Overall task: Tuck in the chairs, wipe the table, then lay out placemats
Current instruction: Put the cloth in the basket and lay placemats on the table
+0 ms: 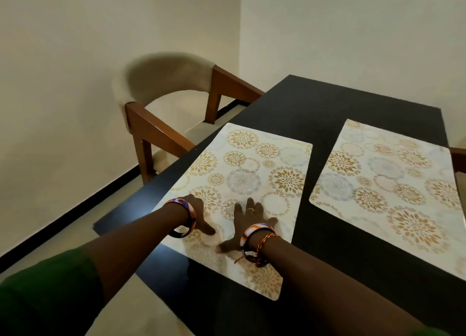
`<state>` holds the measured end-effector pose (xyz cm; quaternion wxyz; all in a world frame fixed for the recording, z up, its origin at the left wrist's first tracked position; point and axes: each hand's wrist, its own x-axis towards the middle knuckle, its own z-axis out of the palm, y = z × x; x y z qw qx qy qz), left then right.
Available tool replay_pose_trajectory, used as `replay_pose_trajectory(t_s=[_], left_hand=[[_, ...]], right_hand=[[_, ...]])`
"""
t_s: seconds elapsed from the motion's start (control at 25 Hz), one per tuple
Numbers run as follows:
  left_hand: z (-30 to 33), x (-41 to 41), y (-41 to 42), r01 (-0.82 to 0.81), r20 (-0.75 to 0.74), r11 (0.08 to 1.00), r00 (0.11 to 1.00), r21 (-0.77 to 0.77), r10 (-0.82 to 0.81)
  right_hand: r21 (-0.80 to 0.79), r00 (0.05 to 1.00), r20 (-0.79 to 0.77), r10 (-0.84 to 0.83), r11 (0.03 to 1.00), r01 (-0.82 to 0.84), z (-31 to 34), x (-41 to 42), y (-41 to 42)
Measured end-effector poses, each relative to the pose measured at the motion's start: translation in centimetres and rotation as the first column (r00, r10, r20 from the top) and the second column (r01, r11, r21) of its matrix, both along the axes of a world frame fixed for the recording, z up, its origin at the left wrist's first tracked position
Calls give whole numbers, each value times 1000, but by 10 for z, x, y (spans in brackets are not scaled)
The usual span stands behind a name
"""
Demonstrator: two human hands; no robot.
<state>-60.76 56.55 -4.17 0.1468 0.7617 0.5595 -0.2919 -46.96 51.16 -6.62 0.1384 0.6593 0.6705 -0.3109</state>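
both hands, left hand (pixel 199 215) and right hand (pixel 248 224), lie flat, grip wide, holding nothing, on the near placemat (pixel 242 174)

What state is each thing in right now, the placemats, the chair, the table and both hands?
Left placemat: flat, under both hands.
Right placemat: flat, untouched.
Chair: tucked against the table.
Table: holds two placemats.
Left hand: open, pressing down.
Right hand: open, fingers spread flat.

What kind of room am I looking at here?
Most likely a home dining corner. A dark table stands by plain walls, an upholstered wooden armchair is drawn up to it, and two floral placemats, the left one under both hands and the right one, are laid out.
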Motion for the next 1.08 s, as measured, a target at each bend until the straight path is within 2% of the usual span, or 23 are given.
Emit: replay_pose_trajectory(t_s=[0.2,0.36,0.48,0.8,1.08], left_hand=[[2,13,38,61,-4,997,998,-42,-61],[1,27,80,137,-14,990,990,-10,-137],[-7,35,119,123,17,992,992,-2,-123],[-27,53,197,148,-15,988,989,40,-148],[-27,68,227,188,8,979,982,72,-189]], right_hand=[[35,993,-3,-116,993,116,-1,10,39],[67,983,21,-185,981,183,0,20,72],[70,973,22,-231,971,229,2,27,100],[76,958,29,-287,956,284,3,45,168],[65,955,33,-293,955,291,-1,60,204]])
